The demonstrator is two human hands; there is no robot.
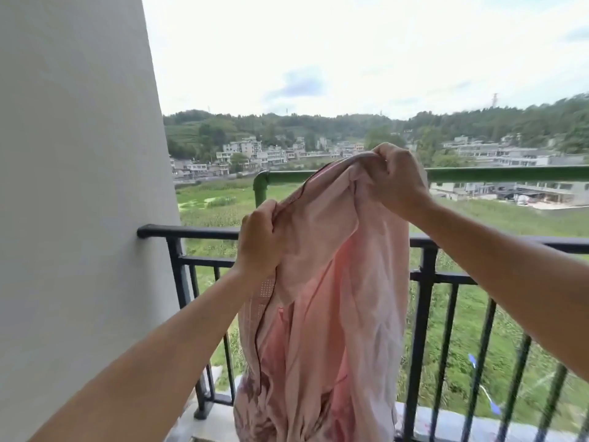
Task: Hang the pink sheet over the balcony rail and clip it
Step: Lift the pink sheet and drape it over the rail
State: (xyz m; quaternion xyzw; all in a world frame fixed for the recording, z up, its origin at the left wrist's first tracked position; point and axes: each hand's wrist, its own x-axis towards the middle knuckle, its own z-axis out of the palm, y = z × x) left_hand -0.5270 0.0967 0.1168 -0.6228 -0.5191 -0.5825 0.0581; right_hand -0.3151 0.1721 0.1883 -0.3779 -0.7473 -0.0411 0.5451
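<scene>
Gripping the bunched top edge of the pink sheet (318,282), left hand (259,237) and right hand (398,177), fingers curled.

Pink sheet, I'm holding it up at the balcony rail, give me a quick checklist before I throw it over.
1. The left hand grips the pink sheet at its top edge: ok.
2. The right hand grips that edge, higher up: ok.
3. Sheet spread flat between the hands: not ok, it hangs bunched.
4. Sheet over the black rail: not ok, it hangs on the near side.
5. A clip ready: cannot tell, none clearly in view.
</scene>
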